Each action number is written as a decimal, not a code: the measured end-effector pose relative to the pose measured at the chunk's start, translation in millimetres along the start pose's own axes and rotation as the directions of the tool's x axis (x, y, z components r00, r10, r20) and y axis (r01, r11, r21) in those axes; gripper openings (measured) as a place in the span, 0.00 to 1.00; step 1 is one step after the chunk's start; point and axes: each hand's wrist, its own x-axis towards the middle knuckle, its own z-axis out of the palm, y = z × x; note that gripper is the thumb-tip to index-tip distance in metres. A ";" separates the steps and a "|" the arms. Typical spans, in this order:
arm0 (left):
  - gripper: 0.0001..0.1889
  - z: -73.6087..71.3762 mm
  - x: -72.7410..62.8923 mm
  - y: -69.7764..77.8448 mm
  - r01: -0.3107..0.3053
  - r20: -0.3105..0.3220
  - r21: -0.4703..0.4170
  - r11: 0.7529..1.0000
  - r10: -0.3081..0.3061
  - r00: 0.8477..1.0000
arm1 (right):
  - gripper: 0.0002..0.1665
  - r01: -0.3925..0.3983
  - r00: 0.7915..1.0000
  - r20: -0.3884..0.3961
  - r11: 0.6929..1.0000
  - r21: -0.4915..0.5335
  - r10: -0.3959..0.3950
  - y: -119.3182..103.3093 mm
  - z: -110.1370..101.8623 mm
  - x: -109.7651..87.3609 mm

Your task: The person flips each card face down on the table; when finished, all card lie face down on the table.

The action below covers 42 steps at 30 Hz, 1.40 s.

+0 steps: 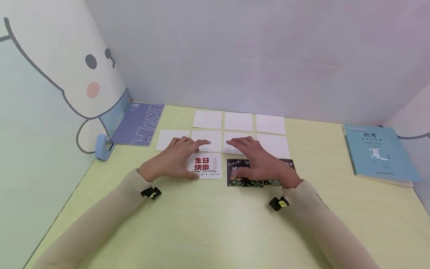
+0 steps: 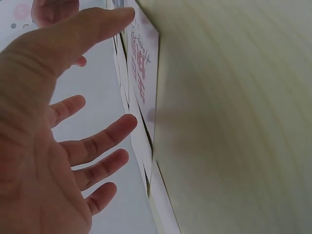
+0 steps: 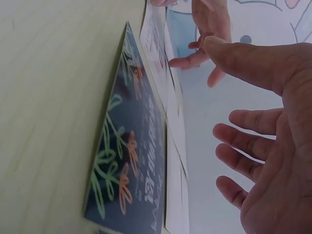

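My left hand point(image 1: 175, 160) is spread over the white birthday card point(image 1: 212, 164) with red Chinese characters, its thumb at the card's lower edge. Nothing is between its fingers; in the left wrist view they stand apart with the card point(image 2: 146, 63) beyond the thumb. Over a dark card point(image 1: 246, 182) with orange and green drawn flowers is my right hand point(image 1: 265, 160), fingers parted and holding nothing. A second dark card point(image 1: 289, 163) lies partly hidden under that hand and wrist. Behind these, blank white cards point(image 1: 238, 122) lie in two rows, the nearer row partly covered by both hands.
At the back left lies a purple spiral notebook point(image 1: 139, 123), with a blue stapler-like object point(image 1: 102, 147) beside it against the left panel. A blue book point(image 1: 381, 153) lies on the right. The pale yellow-green table point(image 1: 215, 224) meets an upright panel point(image 1: 252, 56) at the back.
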 end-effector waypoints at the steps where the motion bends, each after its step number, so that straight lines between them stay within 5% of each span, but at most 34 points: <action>1: 0.61 0.8 -0.1 -0.7 0.000 0.002 0.002 1.000 0.000 1.000 | 0.55 0.002 1.000 0.007 1.000 0.000 -0.002 -1.0 2.6 2.0; 11: 0.59 5.8 1.9 -3.9 -0.010 0.011 -0.016 1.000 0.010 1.000 | 0.55 0.044 0.999 0.023 0.998 -0.036 -0.043 -8.3 20.9 16.2; 21: 0.57 11.1 -2.9 -7.4 -0.026 -0.049 -0.094 0.995 0.021 0.999 | 0.56 -0.022 0.998 0.054 0.998 -0.065 0.025 -12.4 27.8 25.9; 35: 0.55 13.6 -7.4 -9.5 -0.036 -0.077 -0.095 0.995 0.028 0.997 | 0.53 0.053 0.998 -0.012 0.928 -0.369 -0.061 -33.4 32.9 33.0; 42: 0.54 8.9 -8.2 -0.6 -0.107 -0.113 -0.082 0.991 0.097 0.989 | 0.52 0.028 0.998 -0.053 0.951 -0.309 -0.046 -33.9 28.1 30.9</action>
